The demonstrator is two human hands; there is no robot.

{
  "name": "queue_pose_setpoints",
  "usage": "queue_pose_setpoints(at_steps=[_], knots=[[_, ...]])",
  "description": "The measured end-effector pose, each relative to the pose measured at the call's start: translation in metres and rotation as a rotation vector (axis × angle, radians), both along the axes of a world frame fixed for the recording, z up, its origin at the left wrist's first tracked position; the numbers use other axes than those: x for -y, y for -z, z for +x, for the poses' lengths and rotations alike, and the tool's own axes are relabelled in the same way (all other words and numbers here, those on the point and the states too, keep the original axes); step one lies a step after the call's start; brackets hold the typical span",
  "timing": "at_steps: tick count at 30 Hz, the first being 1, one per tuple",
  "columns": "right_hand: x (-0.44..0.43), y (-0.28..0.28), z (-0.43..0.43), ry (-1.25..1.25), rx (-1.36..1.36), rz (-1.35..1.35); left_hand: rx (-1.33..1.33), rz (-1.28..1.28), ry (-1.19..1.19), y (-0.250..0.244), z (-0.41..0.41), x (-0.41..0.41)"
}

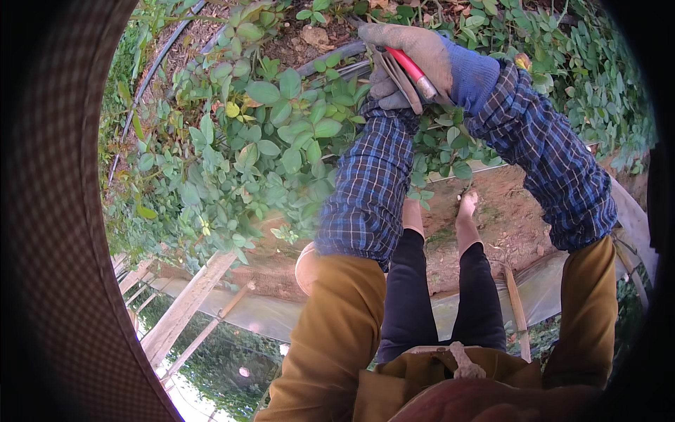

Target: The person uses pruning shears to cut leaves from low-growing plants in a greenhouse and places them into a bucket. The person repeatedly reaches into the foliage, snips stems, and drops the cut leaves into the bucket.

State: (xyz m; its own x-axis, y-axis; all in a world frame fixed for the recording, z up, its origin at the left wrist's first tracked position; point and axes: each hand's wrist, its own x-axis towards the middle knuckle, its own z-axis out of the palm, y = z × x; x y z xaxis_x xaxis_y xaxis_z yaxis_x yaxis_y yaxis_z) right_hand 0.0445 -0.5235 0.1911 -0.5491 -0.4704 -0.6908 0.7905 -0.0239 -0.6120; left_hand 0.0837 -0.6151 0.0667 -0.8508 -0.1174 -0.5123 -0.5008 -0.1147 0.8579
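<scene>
My right hand, in a soiled blue-and-grey work glove, is closed around what look like pruning shears with a red handle. The red handle has a worn, silvery end and points back towards me. Beside it runs a second, grey-brown handle; the blades are hidden. Grey gloved fingers curl beside the handles, and I cannot tell which hand they belong to. My left arm, in a checked sleeve cover, reaches to the same spot, its hand mostly hidden. Leafy rose-like plants surround both hands.
A dark hose runs through the foliage at upper left. Below me is a bare earth path, bordered by plastic sheeting. Wooden posts stand at lower left, and a wooden stake is right of my legs.
</scene>
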Motion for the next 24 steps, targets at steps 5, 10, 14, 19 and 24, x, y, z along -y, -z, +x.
queue_pose_setpoints(at_steps=[5,10,14,19,24], knots=[[0.016,-0.001,0.000,0.206,0.084,-0.028,0.043,0.002,-0.079,-0.012,0.005,0.002],[0.014,-0.004,-0.004,0.096,-0.020,0.063,0.052,0.023,-0.107,-0.013,0.000,-0.002],[0.004,0.022,-0.013,0.018,-0.044,0.030,0.046,0.023,-0.104,-0.008,-0.005,-0.008],[0.004,0.004,0.000,0.092,0.017,-0.075,0.058,0.002,-0.127,-0.009,-0.006,-0.003],[0.013,-0.004,-0.008,0.061,-0.035,0.106,0.056,-0.019,-0.120,-0.013,-0.013,-0.008]])
